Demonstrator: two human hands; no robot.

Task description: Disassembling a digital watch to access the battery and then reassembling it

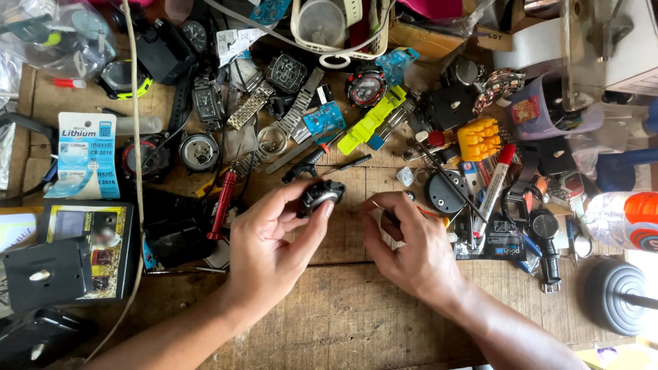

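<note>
My left hand (271,236) pinches a small black watch case (321,194) between thumb and fingers, just above the wooden bench (343,308). Close beside it on the right, my right hand (408,243) is curled around a thin tool with an orange handle (430,213), whose metal tip pokes out toward the watch case. The two hands are a few centimetres apart at the middle of the bench.
Watches, straps and tools crowd the far half: a red screwdriver (223,202), a neon-yellow strap (370,120), a yellow block tool (478,138), a red-capped marker (495,179). A battery card (87,156) and black boxes (82,250) lie left; a bottle (627,219) stands right.
</note>
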